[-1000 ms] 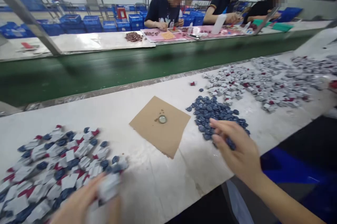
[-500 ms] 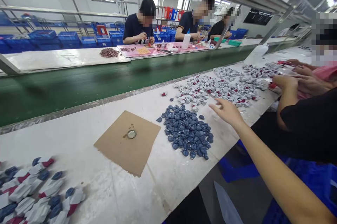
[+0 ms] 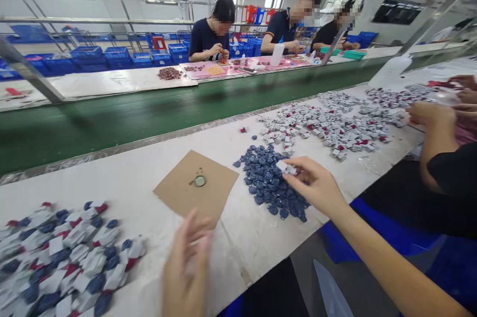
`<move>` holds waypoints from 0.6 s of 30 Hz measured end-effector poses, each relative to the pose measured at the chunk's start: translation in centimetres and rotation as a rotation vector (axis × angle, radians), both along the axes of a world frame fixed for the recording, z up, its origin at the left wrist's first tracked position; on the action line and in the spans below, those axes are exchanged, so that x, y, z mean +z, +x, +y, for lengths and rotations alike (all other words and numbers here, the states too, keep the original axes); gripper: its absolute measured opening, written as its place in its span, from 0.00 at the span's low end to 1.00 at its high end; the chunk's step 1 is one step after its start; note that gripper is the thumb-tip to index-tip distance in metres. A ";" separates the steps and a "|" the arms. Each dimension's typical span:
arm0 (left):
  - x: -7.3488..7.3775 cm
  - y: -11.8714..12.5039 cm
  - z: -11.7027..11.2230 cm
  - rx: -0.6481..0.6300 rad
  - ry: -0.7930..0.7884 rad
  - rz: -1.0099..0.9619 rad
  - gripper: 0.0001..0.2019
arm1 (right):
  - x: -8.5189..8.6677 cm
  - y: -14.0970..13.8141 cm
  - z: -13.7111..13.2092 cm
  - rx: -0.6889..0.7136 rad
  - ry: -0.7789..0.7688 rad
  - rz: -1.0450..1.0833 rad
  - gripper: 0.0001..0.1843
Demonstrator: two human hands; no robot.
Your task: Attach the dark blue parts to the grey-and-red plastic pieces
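The right hand (image 3: 318, 189) pinches 1 small white piece (image 3: 286, 168) between thumb and fingertips, just above the heap of blue pieces (image 3: 268, 185) on the counter (image 3: 122, 178). It looks light, stiff and angular, probably plastic, best held by its flat sides. The left hand (image 3: 186, 267), blurred, hovers with fingers loosely spread beside the cardboard square (image 3: 182, 195).

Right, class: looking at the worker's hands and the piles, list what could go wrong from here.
1. The right hand pinches a small white piece only at its fingertips, above the blue pile; it could slip and get lost there.
2. The blue pile reaches near the edge of the table; a sweep might knock pieces off.
3. The left hand is close to the cardboard; a bump could shift the cap.
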State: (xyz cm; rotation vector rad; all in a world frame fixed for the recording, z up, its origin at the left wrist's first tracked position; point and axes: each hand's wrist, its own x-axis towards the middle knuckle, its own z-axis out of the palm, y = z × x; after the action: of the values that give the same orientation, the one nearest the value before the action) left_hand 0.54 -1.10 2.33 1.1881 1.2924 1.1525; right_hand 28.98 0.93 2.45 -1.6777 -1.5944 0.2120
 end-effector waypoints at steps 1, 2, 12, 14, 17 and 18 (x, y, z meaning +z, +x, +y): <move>0.1 1.4 -0.5 -0.084 -0.089 -0.068 0.22 | 0.6 -2.2 -0.8 0.114 0.016 0.021 0.11; 0.3 2.6 -0.7 -0.177 -0.171 -0.178 0.23 | 1.1 -4.2 -1.5 0.221 0.026 0.019 0.12; -0.1 -0.2 -1.0 -0.135 -0.467 -0.654 0.15 | 1.0 -9.9 -0.1 0.599 0.083 -0.246 0.23; -0.2 -1.0 -1.2 -0.067 -0.489 -0.716 0.16 | 0.1 -9.7 2.1 0.486 0.035 -0.364 0.23; -0.3 -1.9 -1.2 -0.015 -0.478 -0.758 0.14 | -1.0 -10.2 5.8 0.421 -0.087 -0.540 0.20; -0.3 -2.1 -1.2 0.008 -0.470 -0.764 0.14 | -1.2 -10.7 6.9 0.433 -0.127 -0.576 0.19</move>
State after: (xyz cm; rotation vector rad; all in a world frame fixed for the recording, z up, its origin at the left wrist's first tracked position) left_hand -1.60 -2.33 2.02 0.3299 0.8883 1.0703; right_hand 18.27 7.79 1.24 -1.5464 -2.4183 0.0426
